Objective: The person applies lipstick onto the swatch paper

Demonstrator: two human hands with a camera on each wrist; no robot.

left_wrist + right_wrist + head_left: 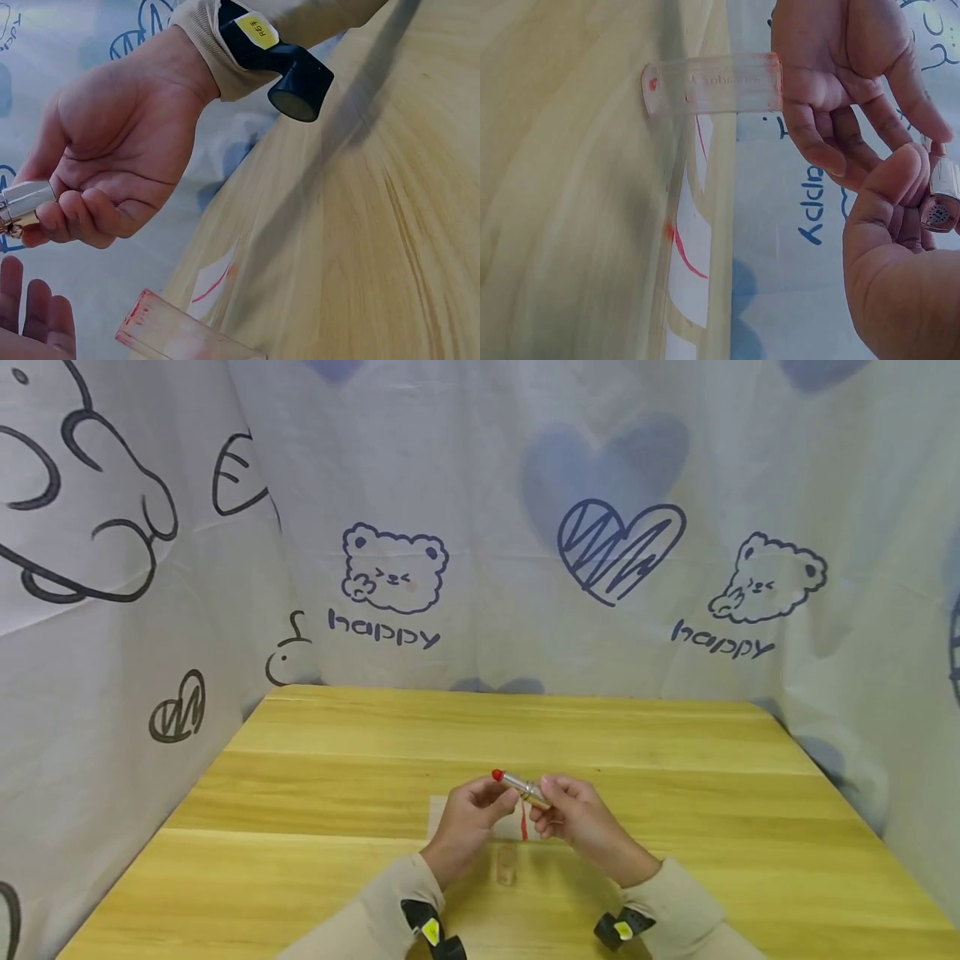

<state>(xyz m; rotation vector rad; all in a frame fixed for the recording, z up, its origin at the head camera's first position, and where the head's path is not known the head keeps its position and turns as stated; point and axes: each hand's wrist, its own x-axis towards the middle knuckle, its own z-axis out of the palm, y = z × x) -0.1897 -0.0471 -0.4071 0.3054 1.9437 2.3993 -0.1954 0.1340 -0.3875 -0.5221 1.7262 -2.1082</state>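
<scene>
A lipstick (516, 781) with its red bullet out and a silver-and-gold tube is held tilted between both hands in the head view. My right hand (585, 814) grips the base of the tube, thumb on top and fingers curled beneath. My left hand (472, 818) pinches the tube nearer the red end with thumb and index finger. In the right wrist view, the left hand (840, 67) has its thumb against the tube, whose perforated bottom end (936, 214) faces the camera. The left wrist view shows the right hand (127, 142) curled round the tube (26, 199).
A clear cap (169, 330) with red smears stands on the wooden table (315, 768) in front of the hands. White paper (437, 814) lies beneath them, bearing a red streak (524, 822). Printed white curtains (495, 468) enclose the table's back and sides.
</scene>
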